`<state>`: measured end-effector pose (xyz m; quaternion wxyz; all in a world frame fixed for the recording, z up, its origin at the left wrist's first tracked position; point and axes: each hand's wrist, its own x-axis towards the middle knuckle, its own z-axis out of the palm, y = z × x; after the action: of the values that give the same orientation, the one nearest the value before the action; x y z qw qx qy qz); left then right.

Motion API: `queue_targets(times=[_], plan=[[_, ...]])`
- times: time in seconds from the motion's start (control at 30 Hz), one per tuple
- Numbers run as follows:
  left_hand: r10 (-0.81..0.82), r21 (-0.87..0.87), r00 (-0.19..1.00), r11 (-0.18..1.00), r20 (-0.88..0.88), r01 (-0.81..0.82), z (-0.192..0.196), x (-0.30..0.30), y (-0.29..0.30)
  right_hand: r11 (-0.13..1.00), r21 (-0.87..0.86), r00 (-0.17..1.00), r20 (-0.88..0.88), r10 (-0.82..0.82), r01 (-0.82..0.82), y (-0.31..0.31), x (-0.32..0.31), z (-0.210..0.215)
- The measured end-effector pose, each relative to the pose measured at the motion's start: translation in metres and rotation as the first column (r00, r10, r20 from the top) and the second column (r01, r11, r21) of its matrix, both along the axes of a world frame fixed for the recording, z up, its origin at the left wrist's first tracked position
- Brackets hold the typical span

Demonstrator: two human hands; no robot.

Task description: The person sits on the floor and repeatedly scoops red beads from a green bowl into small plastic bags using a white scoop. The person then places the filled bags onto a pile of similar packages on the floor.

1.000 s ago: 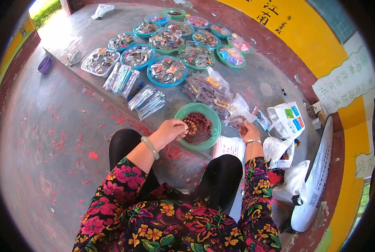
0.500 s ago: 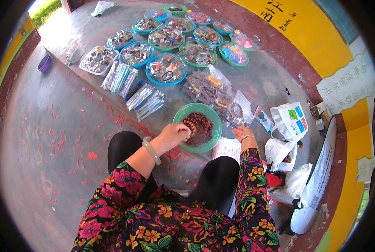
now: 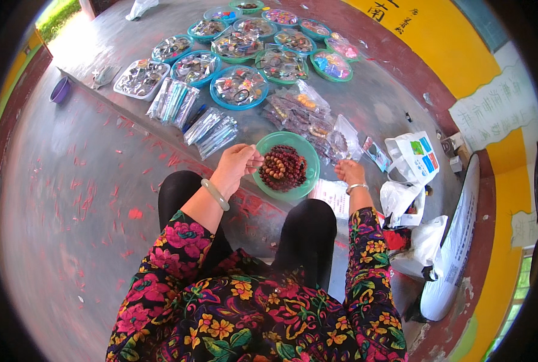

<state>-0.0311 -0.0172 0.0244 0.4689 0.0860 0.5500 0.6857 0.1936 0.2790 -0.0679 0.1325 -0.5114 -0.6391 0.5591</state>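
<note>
Beads (image 3: 288, 173), dark red and tan, lie inside the green bowl (image 3: 308, 154). The left hand (image 3: 240, 163) is at the bowl's left rim, fingertips pinched; whether its grip grasps anything, I cannot tell. The right hand (image 3: 349, 172) is right of the bowl, fingers curled, its grip equally unclear. Bags (image 3: 302, 114) lie beyond the bowl, pens (image 3: 210, 133) beyond its left.

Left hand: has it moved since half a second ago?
Yes. Judged against the green bowl, the left hand has shifted leftward and a little farther from the wearer, toward the bowl's left rim.
</note>
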Motion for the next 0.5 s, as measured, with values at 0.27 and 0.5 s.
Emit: queue_targets(times=[0.27,0.5], plan=[[-0.046,-0.032,0.998,0.998,-0.047,0.045,-0.006,0.003,-0.008,0.818,0.431,0.775,0.631,0.028,-0.381,-0.074,0.065,-0.101],[-0.093,-0.077,0.994,0.993,-0.053,0.089,-0.009,0.008,0.002,0.794,0.401,0.714,0.698,0.058,-0.457,-0.077,0.075,-0.143]])
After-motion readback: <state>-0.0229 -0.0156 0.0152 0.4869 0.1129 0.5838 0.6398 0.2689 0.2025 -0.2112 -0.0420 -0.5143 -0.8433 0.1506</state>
